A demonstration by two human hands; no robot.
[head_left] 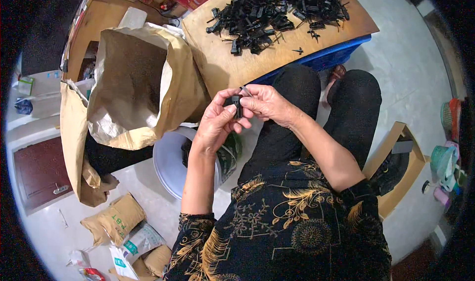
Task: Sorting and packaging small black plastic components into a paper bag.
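Observation:
Above my lap, both hands meet around a small black plastic part point(236, 102). My left hand point(213, 123) grips its body between thumb and fingers. From the other side, my right hand point(272, 103) pinches a thin dark sliver point(244, 90) at the part's upper end. I cannot tell whether that sliver is joined to the part or separate. Ahead of my hands, a heap of similar black plastic pieces point(267, 14) covers the far side of a wooden board point(217, 58). Two small black bits point(298, 50) lie apart from the heap, towards the board's near edge.
A large brown sack point(183, 78) gapes on the left, beside a white bucket point(166, 165) with dark pieces inside. Blue plastic point(321, 58) shows under the board. At the right stands a cardboard box point(391, 145) holding black items. Filled bags point(118, 216) lie on the floor, lower left.

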